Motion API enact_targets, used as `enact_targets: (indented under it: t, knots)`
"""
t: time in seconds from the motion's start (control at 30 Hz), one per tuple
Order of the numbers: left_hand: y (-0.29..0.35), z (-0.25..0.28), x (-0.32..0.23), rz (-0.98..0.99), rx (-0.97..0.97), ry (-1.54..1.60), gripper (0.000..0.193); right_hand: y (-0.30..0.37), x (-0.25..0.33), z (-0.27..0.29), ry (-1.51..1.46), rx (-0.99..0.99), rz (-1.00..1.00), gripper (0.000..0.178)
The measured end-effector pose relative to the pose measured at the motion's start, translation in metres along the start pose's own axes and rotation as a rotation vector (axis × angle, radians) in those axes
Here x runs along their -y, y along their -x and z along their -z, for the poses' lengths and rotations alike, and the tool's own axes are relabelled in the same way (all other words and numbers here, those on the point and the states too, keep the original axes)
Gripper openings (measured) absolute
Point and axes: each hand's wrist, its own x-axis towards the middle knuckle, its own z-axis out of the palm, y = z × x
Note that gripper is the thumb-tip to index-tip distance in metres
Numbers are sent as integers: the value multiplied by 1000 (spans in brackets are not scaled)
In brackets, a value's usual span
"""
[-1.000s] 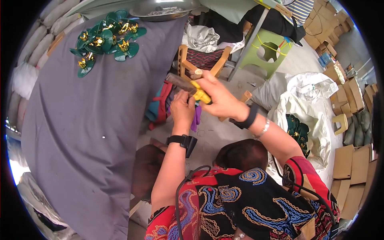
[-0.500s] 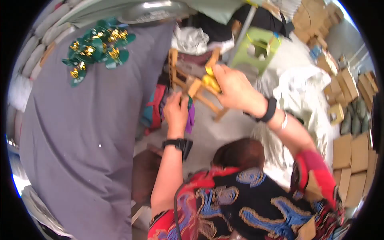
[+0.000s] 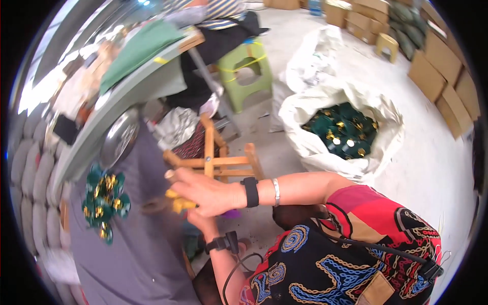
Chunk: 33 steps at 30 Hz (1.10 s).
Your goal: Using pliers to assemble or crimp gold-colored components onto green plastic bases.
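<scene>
My right hand (image 3: pixel 211 195) is closed around a yellow tool (image 3: pixel 182 202) whose kind I cannot make out, at the edge of the grey cloth (image 3: pixel 137 259). A brownish blur by the tool hides what is there. Just under the right hand, my left hand (image 3: pixel 203 222) is partly covered, and its fingers do not show. Farther left on the cloth lies a cluster of shiny dark green round pieces with gold bits (image 3: pixel 104 201). A metal bowl (image 3: pixel 120 138) sits tilted beyond it.
A white sack (image 3: pixel 300 147) full of similar green and gold pieces stands open at right. Ahead are a wooden folding stand (image 3: pixel 209 157) and a green stool (image 3: pixel 246 73). Cardboard boxes (image 3: pixel 432 66) line the right. Another person's striped clothing (image 3: pixel 223 10) shows at the back.
The view has swung to the right, bringing the open sack into sight. My right hand, still on the yellow tool, has gone from beside the wooden stand to the cloth's edge, over my left hand.
</scene>
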Motion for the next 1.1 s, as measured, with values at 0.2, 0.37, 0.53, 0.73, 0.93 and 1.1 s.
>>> enact_targets:
  t: [0.2,0.37,0.53,0.73,0.93,1.1]
  knots:
    - [-31,-44,-167,-134,376,791,48,-10,98,71,-45,10,84,40]
    - [-33,-6,-185,-208,391,1062,65,5,116,85,76,-101,181,52]
    - [-70,59,-82,58,-123,824,34,17,94,97,-2,-179,18,48]
    - [-82,205,-27,187,-677,-282,40,24,76,72,-330,-297,-169,45]
    - [-91,215,10,428,-446,-507,46,30,64,47,-259,-218,-168,46]
    - [-83,203,-3,190,-501,-506,16,27,54,44,-217,-202,-217,47]
